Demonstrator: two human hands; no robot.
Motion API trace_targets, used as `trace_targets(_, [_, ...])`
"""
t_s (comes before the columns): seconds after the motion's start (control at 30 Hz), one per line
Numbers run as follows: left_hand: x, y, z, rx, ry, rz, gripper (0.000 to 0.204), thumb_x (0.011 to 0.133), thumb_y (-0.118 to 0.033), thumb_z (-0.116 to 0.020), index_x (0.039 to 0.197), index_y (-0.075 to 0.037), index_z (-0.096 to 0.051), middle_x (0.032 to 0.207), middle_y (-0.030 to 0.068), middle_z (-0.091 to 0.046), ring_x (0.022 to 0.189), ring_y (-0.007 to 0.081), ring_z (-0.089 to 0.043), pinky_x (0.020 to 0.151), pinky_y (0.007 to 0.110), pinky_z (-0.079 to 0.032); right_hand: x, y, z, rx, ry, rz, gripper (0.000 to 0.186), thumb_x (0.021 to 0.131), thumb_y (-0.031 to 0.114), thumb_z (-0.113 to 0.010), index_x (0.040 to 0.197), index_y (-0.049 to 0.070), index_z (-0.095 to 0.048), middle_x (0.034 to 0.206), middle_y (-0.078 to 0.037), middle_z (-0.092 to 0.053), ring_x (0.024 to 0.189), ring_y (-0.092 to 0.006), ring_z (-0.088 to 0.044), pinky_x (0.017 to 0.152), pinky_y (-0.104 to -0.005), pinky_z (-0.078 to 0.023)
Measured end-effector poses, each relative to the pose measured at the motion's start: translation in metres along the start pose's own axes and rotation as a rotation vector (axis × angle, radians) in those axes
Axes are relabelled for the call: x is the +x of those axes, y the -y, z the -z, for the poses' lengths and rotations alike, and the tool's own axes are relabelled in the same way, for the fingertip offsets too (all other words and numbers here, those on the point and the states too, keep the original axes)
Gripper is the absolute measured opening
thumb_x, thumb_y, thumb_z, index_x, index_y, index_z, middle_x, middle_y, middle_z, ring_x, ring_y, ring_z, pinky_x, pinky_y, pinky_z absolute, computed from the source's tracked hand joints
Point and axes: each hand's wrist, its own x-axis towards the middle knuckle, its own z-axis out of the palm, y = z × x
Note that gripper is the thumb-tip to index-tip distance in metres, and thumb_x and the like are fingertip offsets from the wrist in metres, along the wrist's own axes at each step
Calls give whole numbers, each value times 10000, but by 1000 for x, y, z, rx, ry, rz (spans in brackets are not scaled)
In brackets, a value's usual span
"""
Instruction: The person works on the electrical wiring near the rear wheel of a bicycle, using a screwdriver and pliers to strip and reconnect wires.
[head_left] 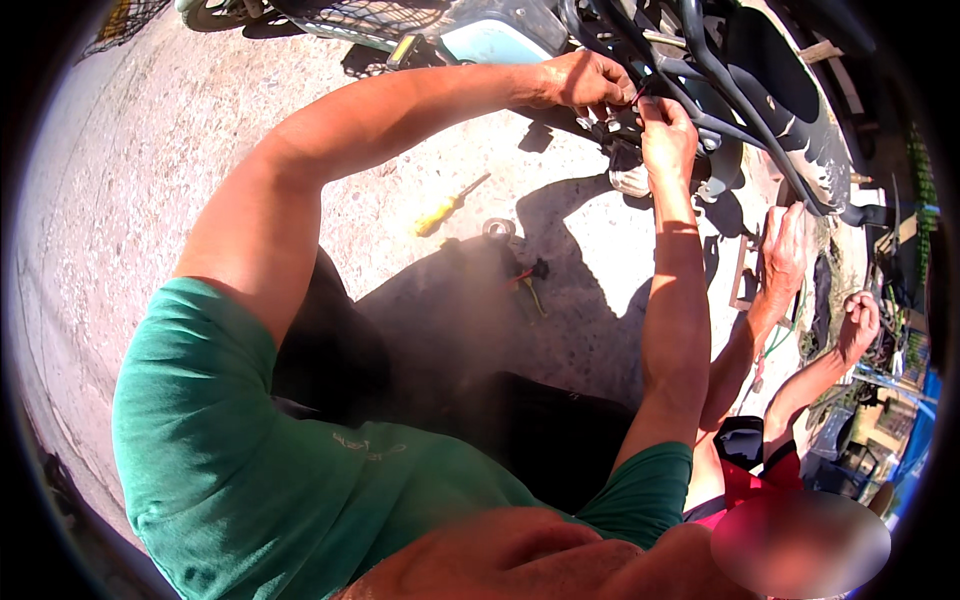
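Observation:
Both my hands meet at the top, beside the dark tube frame [715, 75] of what looks like a motorbike or scooter. My left hand [590, 82] is closed in a pinch, its forearm reaching over from the left. Against it, the fingertips of my right hand [667, 130] pinch too. Between them shows a thin reddish wire [640, 92], partly hidden by the fingers. Just below my hands, darker parts of the machine and a pale object [628, 170] sit in part behind my right wrist.
On the concrete lie a yellow-handled screwdriver [440, 212], a tape roll [498, 228] and a dark connector with coloured wires [532, 280]. At right, a co-worker in red has one hand [785, 245] near the frame and another hand [860, 320] raised. A light-blue panel [500, 42] stands beyond my left forearm.

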Motion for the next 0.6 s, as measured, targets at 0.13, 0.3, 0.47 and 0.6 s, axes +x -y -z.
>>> trace_targets(0.13, [-1, -21, -8, -120, -71, 252, 195, 940, -209, -633, 1018, -38, -686, 928, 40, -696, 897, 116, -666, 766, 279, -538, -10, 19, 9, -267, -15, 102, 304, 876, 297, -674, 994, 17, -691, 894, -88, -729, 840, -197, -670, 786, -333, -500])
trace_targets(0.3, [6, -4, -12, -41, -170, 173, 209, 939, -215, -629, 1014, -27, -685, 887, 49, -703, 788, 133, -667, 717, 303, -536, -4, 28, 16, -202, 123, -20, 271, 876, 269, -658, 964, 14, -690, 800, -55, -687, 742, -143, -623, 712, -301, -485])
trace_targets(0.47, [5, -12, -21, 154, -247, 201, 211, 924, -203, -624, 1014, -21, -681, 859, 66, -710, 771, 142, -668, 713, 318, -537, 3, 23, 30, -63, 351, -43, 241, 879, 232, -650, 959, 6, -682, 777, -12, -642, 669, -84, -542, 653, -264, -449])
trace_targets(0.6, [3, -7, -17, 114, -258, 189, 243, 904, -241, -650, 996, -20, -689, 870, 84, -714, 776, 158, -672, 718, 333, -535, -14, 40, 17, -408, 232, 157, 262, 853, 261, -658, 936, 14, -679, 825, -128, -706, 755, -268, -681, 734, -376, -508])
